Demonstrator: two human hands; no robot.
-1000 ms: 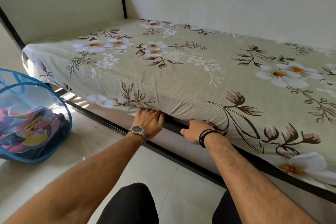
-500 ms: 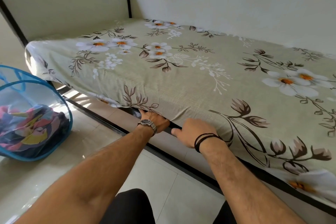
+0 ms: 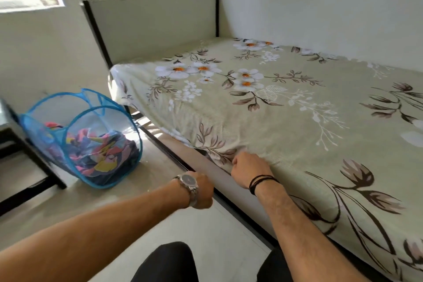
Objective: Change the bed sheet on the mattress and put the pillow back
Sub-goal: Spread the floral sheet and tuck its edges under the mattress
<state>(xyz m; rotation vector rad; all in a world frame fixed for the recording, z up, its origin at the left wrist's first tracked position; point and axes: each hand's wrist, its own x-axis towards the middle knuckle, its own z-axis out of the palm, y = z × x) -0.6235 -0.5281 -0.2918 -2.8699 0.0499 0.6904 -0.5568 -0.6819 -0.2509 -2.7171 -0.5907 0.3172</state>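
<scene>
**Right hand at the sheet's edge, left hand off it**

Now the floral bed sheet (image 3: 286, 121) lies spread over the mattress, reaching away from both hands toward the headboard (image 3: 155, 27) and the far wall. Its near edge hangs down the mattress side, directly under and ahead of the right hand (image 3: 250, 170). That hand sits at the lower edge of the sheet with its fingers curled inward against the cloth; they appear to pinch a bunched fold there, though the fingertips themselves are hidden. A black band (image 3: 261, 182) circles its wrist.

Just left of the right hand and a little nearer the person, the left hand (image 3: 203, 190) is apart from the sheet, above the dark bed frame rail (image 3: 174, 151). It is turned down and away, so whether its fingers are clenched or loose cannot be told. A metal wristwatch (image 3: 188, 182) sits on its wrist.

Farther left of the left hand, on the tiled floor (image 3: 103, 208), stands a blue mesh laundry basket (image 3: 82, 137) holding crumpled multicoloured cloth (image 3: 100, 151). Beyond the basket, at the frame's left edge, is part of a dark piece of furniture (image 3: 20, 155).
</scene>
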